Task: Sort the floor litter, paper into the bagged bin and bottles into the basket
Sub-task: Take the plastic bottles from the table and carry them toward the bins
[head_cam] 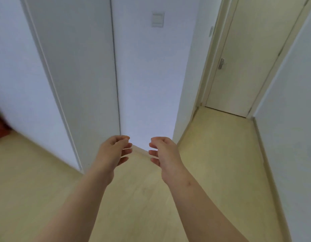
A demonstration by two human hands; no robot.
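My left hand (112,151) and my right hand (162,151) are stretched out in front of me at about the same height, above the pale wooden floor (137,198). Both hands are empty, with the fingers loosely curled and apart, the palms turned toward each other. No paper, bottle, bin or basket shows in the head view.
A white wall corner (147,84) stands straight ahead, with a light switch (157,19) high on it. A short corridor on the right ends at a closed cream door (241,67) with a metal handle (221,63). A blurred red thing (0,126) lies at the left edge.
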